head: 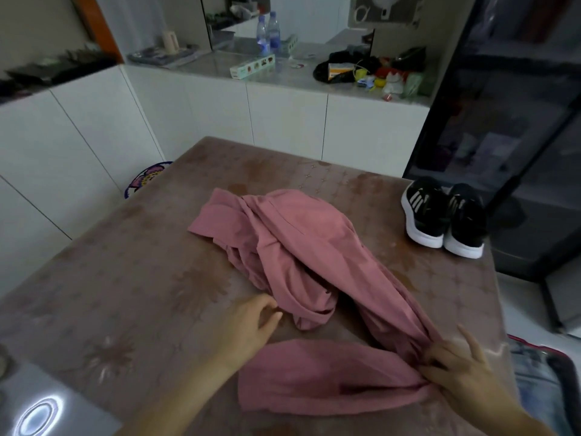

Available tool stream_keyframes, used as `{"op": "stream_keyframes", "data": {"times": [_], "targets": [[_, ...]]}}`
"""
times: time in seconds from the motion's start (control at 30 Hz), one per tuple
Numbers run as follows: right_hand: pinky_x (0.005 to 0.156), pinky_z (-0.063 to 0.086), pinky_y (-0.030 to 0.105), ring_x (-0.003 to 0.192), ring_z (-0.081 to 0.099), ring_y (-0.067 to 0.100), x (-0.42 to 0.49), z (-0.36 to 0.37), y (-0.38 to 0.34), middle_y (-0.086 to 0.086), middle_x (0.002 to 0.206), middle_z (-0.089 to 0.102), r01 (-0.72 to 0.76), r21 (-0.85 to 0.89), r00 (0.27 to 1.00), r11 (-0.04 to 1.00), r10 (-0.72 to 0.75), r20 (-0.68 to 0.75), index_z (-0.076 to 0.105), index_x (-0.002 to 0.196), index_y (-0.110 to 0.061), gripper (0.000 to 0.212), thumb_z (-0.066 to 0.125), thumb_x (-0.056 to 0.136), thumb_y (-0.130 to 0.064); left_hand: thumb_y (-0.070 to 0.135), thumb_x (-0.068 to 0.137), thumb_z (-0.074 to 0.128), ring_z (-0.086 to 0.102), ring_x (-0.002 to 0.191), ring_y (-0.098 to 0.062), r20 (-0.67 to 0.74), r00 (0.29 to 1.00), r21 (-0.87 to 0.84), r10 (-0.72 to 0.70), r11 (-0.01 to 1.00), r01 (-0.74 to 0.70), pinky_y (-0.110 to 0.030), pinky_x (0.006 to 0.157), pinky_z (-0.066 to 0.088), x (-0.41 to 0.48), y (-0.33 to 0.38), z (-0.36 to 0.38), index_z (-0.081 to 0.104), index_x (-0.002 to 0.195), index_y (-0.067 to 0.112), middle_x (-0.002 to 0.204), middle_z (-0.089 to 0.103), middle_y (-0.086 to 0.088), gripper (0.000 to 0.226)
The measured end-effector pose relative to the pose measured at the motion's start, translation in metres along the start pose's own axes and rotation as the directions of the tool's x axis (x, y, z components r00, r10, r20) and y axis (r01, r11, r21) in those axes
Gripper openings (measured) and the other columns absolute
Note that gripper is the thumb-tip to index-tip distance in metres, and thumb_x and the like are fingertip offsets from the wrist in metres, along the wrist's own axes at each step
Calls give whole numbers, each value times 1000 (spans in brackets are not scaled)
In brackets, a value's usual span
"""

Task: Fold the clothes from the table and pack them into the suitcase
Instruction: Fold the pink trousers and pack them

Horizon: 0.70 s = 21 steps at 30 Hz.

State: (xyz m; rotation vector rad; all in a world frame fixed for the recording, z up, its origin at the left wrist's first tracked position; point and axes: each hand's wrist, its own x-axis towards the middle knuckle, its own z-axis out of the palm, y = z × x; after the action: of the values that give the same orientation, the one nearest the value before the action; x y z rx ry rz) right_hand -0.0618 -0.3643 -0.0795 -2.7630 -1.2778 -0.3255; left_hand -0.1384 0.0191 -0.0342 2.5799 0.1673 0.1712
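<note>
Fabric of the crumpled dusty-pink garment (298,240) sprawls mid-way across the brown floral-patterned desk (125,278), with one strip drawn along the near edge. My right hand (456,369) pinches the bunched cloth near the near right corner, I judge to pull it straight. My left hand (251,322), fingers relaxed and holding nothing, sits beside a fold, ready to flatten it.

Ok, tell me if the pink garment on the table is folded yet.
Not folded. The pink garment lies crumpled and twisted on the table; the right hand pinches one bunched end.
</note>
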Motion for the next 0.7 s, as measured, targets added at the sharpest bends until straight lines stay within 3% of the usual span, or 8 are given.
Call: {"op": "stream_keyframes", "data": {"times": [0.17,0.27,0.37,0.47,0.6,0.7], "targets": [[117,7,45,92,50,5,-31,-8,4,-10,79,64,-28,38,999,999,27,44,63,86,-37,26,54,62,-38,36,89,59,57,104,-8,-19,994,-66,-109,992,108,-20,85,44,-2,4,18,56,119,22,114,55,14,33],[113,17,49,99,51,0,-29,-20,-4,-16,92,63,-24,104,999,994,19,49,67,101,-38,37,59,70,-56,37,89,60,57,106,-13,-49,980,-101,-194,977,189,-24,86,44,13,5,24,52,124,17,120,57,4,42],[110,23,53,103,52,1,-10,-31,-18,-19,101,61,-94,160,994,983,102,-43,67,107,-36,42,39,89,-61,38,89,60,57,108,-17,-50,945,-187,-323,933,309,-25,86,42,39,8,25,46,131,13,126,56,-3,51],[111,22,51,101,55,4,23,-31,-38,-19,102,61,-178,193,977,965,197,-86,66,106,-36,45,30,93,-61,35,87,62,54,117,-22,-16,936,-230,-352,912,339,-32,94,44,67,4,26,37,138,14,132,53,-5,61],[110,23,48,97,59,10,72,-25,-74,-16,101,62,-189,227,969,955,218,-112,65,106,-35,35,41,90,-54,17,87,56,58,109,-28,85,918,-218,-387,892,396,-37,92,47,86,1,23,36,137,18,121,57,-9,54],[105,30,49,97,61,14,114,-19,-103,-14,101,63,-247,262,953,933,282,-106,66,106,-32,36,44,85,-51,14,86,54,61,96,-29,111,958,-127,-263,953,276,-34,80,47,73,10,19,49,122,13,103,63,-8,36]]}}
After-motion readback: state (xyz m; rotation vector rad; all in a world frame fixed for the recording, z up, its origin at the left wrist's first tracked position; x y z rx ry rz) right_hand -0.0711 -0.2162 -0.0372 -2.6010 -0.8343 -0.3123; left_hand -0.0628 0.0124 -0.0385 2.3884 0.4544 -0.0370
